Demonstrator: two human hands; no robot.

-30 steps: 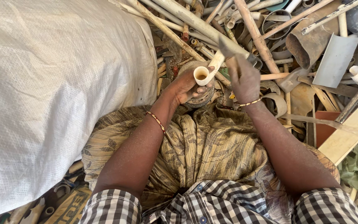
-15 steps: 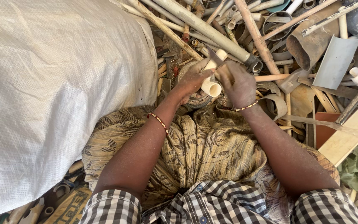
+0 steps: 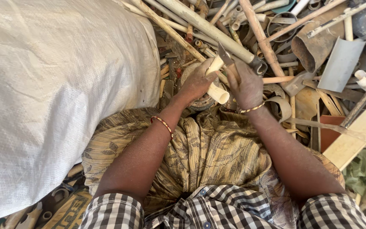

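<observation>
1. Left hand (image 3: 198,82) is closed around a short cream pipe piece (image 3: 215,87), held over the lap just in front of the scrap pile.
2. Right hand (image 3: 245,85) is clenched on a knife (image 3: 224,55), blade tip pointing up and away, blade touching the pipe's far end.
3. Pipe's open end faces the person.
4. Big white woven sack (image 3: 56,93) sits on the left; mixed scrap pipes (image 3: 217,32) lie beyond the hands.

sack (image 3: 60,93) left | pipe piece (image 3: 215,88) between hands | scrap pile (image 3: 301,46) ahead, right
</observation>
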